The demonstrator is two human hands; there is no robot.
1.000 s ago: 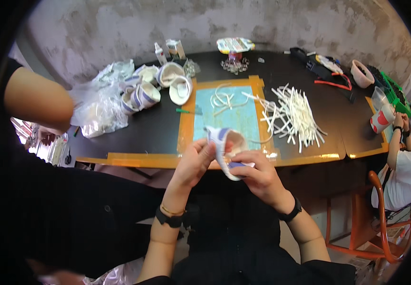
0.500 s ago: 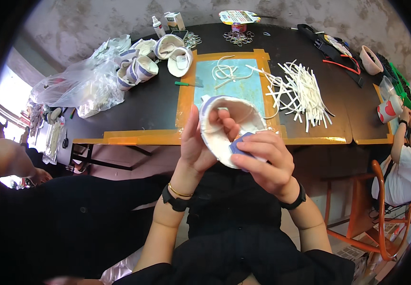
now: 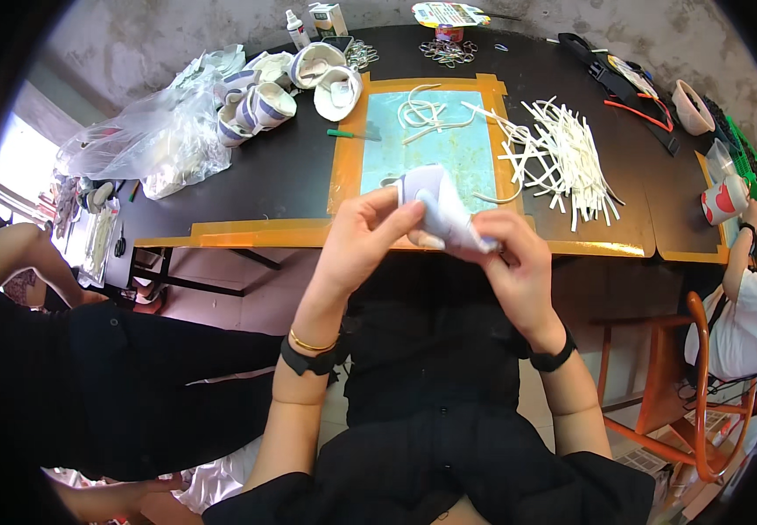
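One head view, worktop: a dark surface (image 3: 282, 192) with orange-brown tape (image 3: 260, 234) along its front edge; a blue mat (image 3: 396, 166), also bordered in tape, lies at its middle.
Room: a mottled grey wall (image 3: 221, 26) rises behind; a person in dark clothes (image 3: 168, 385) is close at left, and a person in a white shirt (image 3: 753, 324) sits at far right, near a reddish-brown chair (image 3: 702, 394).
On the worktop: at left, a clear plastic bag (image 3: 116, 153) beside a cluster of white-and-blue padded pieces (image 3: 265, 107); on the mat, a few loose cords (image 3: 438, 129) and a green-handled tool (image 3: 340, 133) at its left edge; right of the mat, a heap of white strips (image 3: 575, 166).
Held piece: a small white-and-blue fabric piece (image 3: 448, 214), raised above the worktop's front edge, before the mat.
Left hand (image 3: 363, 236): grip pinching the piece's left side, thumb on its near face; forearm rising from below.
Right hand (image 3: 520, 267): grip pinching the piece's lower right end, fingers bent; forearm angled inward.
Edges: both wrists sit on the wearer's side of the taped edge.
Room for moving: dark surface shows between bag and mat, and again right of the strips; both hands are well apart from the heap's far end.
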